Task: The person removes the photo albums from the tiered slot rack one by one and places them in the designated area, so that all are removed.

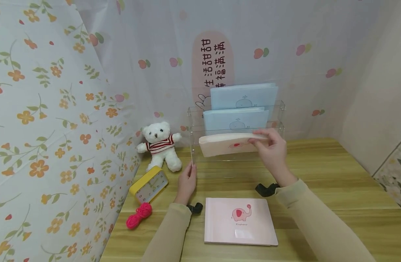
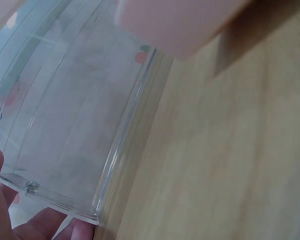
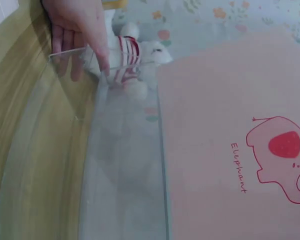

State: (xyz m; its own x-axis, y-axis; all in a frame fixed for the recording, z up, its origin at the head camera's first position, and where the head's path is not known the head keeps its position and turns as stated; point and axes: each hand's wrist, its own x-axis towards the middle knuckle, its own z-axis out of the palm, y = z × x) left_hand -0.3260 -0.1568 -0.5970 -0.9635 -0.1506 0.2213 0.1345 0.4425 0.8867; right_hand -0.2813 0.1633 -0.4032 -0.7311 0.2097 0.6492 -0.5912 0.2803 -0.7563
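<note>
Right hand [image 1: 272, 149] covers the right end of the pink book [image 1: 227, 143] it grips; its fingertips are hidden behind the cover. In the right wrist view that book runs off frame at 3 and 6 o'clock. Left hand [image 2: 20, 220] is cut off at 7 o'clock in the left wrist view. The clear rack [image 2: 75, 130] blurs what's behind it.

Pink notebook [image 1: 228, 143] with a red-eared elephant in the right hand [image 1: 270, 149]; pale blue whale-printed notebooks [image 1: 243, 96] behind it; clear rack [image 1: 192, 145]; wood-grain tabletop [image 1: 334, 189].
</note>
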